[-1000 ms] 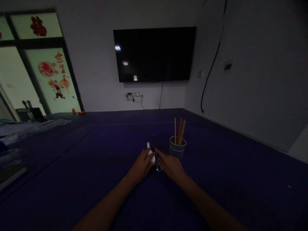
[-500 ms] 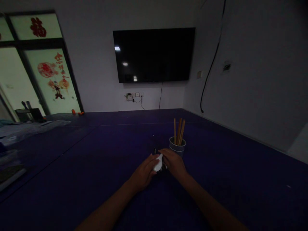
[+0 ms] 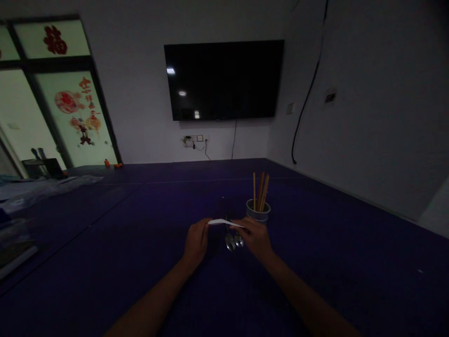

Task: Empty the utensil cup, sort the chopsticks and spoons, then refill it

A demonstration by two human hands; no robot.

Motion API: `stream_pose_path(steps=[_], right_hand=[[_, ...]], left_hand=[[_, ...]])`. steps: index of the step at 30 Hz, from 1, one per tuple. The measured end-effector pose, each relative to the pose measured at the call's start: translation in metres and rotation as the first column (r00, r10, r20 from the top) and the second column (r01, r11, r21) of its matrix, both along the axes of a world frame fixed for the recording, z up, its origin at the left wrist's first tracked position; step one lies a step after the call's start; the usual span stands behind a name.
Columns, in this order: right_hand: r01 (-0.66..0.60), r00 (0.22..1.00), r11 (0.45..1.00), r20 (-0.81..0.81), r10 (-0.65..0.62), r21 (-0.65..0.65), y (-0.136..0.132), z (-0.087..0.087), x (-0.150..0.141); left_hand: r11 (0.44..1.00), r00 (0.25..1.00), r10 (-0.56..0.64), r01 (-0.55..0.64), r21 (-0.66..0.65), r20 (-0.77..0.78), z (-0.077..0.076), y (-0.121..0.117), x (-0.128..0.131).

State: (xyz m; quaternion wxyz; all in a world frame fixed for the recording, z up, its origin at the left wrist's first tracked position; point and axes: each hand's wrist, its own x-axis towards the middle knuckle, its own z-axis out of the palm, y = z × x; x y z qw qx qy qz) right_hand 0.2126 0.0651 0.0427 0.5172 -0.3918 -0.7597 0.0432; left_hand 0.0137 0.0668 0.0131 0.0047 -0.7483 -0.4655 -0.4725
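A white soup spoon is held up sideways between my two hands. My left hand grips its bowl end, and my right hand pinches the handle end. Beneath the spoon, two metal spoons lie side by side on the dark blue surface: a left metal spoon and a right metal spoon, bowls toward me. Just behind my right hand stands a grey cup with several wooden chopsticks upright in it. My right hand partly covers the cup's lower part.
A large black television hangs on the far wall above sockets and cords. Clear plastic sheeting lies at the left, with a tray-like object nearer me. Small orange items sit at the far left edge.
The white spoon has turned from pointing away from me to lying crosswise, seen edge-on. My left hand has shifted left and up with its bowl end, and the metal spoons are now uncovered.
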Motion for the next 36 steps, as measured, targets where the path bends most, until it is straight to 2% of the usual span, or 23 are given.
stream_pose_path(steps=[3, 6, 8, 12, 19, 31, 36], right_hand=[[-0.002, 0.967, 0.997, -0.253, -0.018, -0.081, -0.002, 0.005, -0.003], [-0.020, 0.872, 0.983, -0.485, -0.073, -0.184, 0.000, 0.010, 0.002], [0.021, 0.797, 0.982, -0.590, -0.131, -0.190, 0.003, 0.014, 0.010], [0.215, 0.675, 0.966, -0.693, -0.254, -0.145, 0.009, 0.021, 0.029], [0.375, 0.584, 0.917, -0.735, -0.344, -0.132, 0.021, 0.024, 0.050], [0.329, 0.736, 0.918, -0.550, -0.395, -0.220, 0.033, 0.008, 0.055], [0.348, 0.788, 0.905, -0.447, -0.423, -0.243, 0.038, 0.003, 0.059]], left_hand=[[1.000, 0.994, -0.005, 0.003, -0.014, -0.109, -0.001, 0.001, 0.001], [1.000, 0.975, -0.005, 0.006, 0.003, -0.223, -0.001, -0.002, 0.003], [1.000, 0.960, -0.019, 0.020, 0.000, -0.280, -0.001, -0.004, 0.005], [1.000, 0.949, -0.024, 0.022, -0.010, -0.314, -0.001, -0.005, 0.006], [0.999, 0.947, -0.027, 0.020, -0.025, -0.319, -0.002, -0.003, 0.004], [0.998, 0.939, -0.030, 0.012, -0.055, -0.343, -0.003, -0.003, 0.006], [0.999, 0.935, -0.017, -0.002, -0.054, -0.354, -0.005, -0.003, 0.007]])
